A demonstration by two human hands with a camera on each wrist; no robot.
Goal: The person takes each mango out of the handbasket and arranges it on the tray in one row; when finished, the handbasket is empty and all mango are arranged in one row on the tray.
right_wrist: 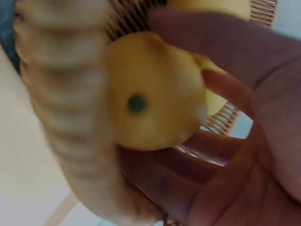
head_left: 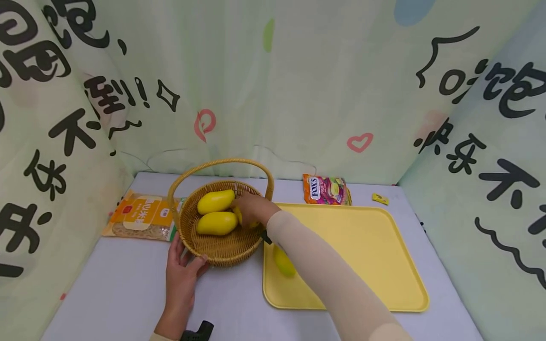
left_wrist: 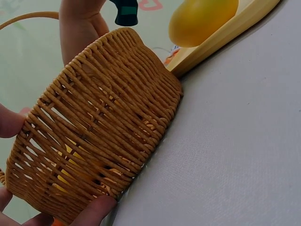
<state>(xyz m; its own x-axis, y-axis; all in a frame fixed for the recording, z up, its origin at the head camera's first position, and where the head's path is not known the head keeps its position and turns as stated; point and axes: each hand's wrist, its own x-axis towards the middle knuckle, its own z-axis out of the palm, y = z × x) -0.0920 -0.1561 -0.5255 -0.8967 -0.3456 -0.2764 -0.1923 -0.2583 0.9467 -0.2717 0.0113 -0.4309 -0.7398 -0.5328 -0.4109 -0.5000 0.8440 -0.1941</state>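
A wicker basket (head_left: 226,255) with a tall arched handle holds yellow mangoes; two of them (head_left: 216,201) lie side by side inside. My right hand (head_left: 251,208) reaches in at the basket's right side, its thumb and fingers curled round another mango (right_wrist: 155,94), which the head view mostly hides. With the thumb low and fingers spread along the woven wall, my left hand (head_left: 183,270) grips the basket's front left side. One more mango (head_left: 283,263) rests on the yellow tray (head_left: 358,255), partly behind my right forearm.
Left of the basket lies an orange grain bag (head_left: 142,215). A Fox's candy bag (head_left: 326,189) sits behind the tray, and a small yellow packet (head_left: 380,199) is near the back right. Printed curtains (head_left: 298,94) close off the table's back and sides.
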